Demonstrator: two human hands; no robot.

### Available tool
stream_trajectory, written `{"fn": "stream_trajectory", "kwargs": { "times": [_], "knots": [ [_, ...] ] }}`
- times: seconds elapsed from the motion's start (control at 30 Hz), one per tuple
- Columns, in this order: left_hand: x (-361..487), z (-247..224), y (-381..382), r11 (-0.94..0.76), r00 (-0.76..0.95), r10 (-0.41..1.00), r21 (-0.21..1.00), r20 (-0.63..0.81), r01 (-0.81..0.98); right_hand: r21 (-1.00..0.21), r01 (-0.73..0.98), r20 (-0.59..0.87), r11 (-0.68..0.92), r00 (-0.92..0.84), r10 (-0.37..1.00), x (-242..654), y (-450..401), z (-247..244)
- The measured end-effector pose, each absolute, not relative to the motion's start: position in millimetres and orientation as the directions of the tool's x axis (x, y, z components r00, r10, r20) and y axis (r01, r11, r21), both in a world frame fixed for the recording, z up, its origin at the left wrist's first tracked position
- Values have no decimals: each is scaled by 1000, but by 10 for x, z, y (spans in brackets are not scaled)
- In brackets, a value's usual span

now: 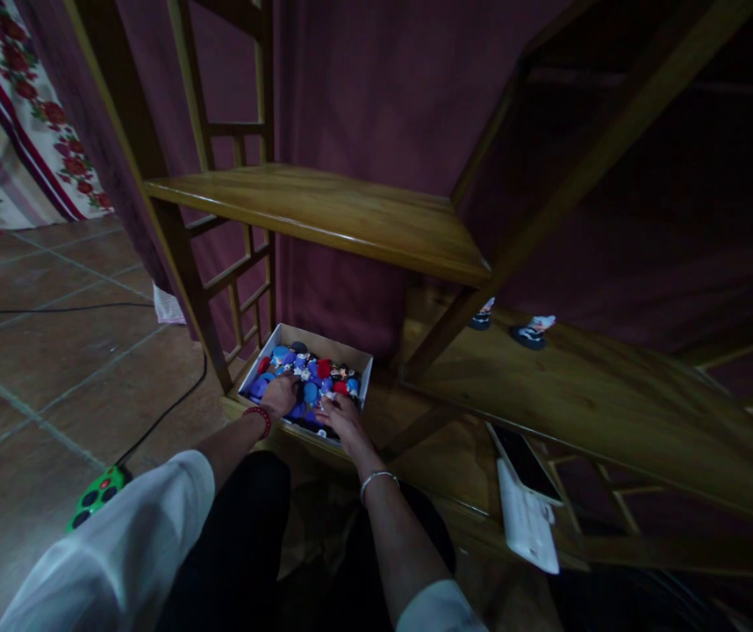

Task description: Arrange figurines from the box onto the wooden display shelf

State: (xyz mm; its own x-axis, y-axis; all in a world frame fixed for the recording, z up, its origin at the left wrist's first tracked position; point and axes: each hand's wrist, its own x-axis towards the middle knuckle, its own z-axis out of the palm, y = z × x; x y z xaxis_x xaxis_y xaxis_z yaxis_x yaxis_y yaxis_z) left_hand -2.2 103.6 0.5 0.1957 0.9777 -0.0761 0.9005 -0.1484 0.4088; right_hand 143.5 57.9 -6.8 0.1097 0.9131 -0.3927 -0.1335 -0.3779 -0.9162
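Observation:
A white open-topped box sits on the low shelf, filled with several small figurines in blue, purple, red and black. My left hand, with a red beaded bracelet at the wrist, reaches into the box's left side. Its fingers curl down among the figurines, and what they hold, if anything, is hidden. My right hand, wearing a silver bangle, is over the right front of the box. Its fingers bend around a small whitish figurine, whose details are too small to make out.
A wooden shelf board overhangs the box. Two figurines stand on the right-hand shelf, one of them a dark-based figurine. A phone lies at the lower right beside a white object. A green power strip with its cord rests on the tiled floor.

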Motion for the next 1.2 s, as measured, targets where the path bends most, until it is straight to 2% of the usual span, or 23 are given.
{"fn": "stream_trajectory", "kwargs": {
  "times": [0.23,0.5,0.77,1.07,1.2],
  "knots": [
    [51,-18,1055,-248,274,961,290,-50,924,-916,-134,-389,-379,59,919,1467,553,-13],
    [165,40,1036,-128,142,988,213,-52,969,-905,-119,-419,-409,68,906,1454,525,102],
    [237,140,990,-90,99,993,133,-62,987,-923,-102,-381,-372,94,920,1464,534,56],
    [259,165,950,-96,109,993,232,-46,968,-932,-129,-355,-340,116,928,1451,540,13],
    [281,171,926,-36,36,999,339,5,940,-932,-128,-354,-339,122,927,1464,557,0]
  ]
}}
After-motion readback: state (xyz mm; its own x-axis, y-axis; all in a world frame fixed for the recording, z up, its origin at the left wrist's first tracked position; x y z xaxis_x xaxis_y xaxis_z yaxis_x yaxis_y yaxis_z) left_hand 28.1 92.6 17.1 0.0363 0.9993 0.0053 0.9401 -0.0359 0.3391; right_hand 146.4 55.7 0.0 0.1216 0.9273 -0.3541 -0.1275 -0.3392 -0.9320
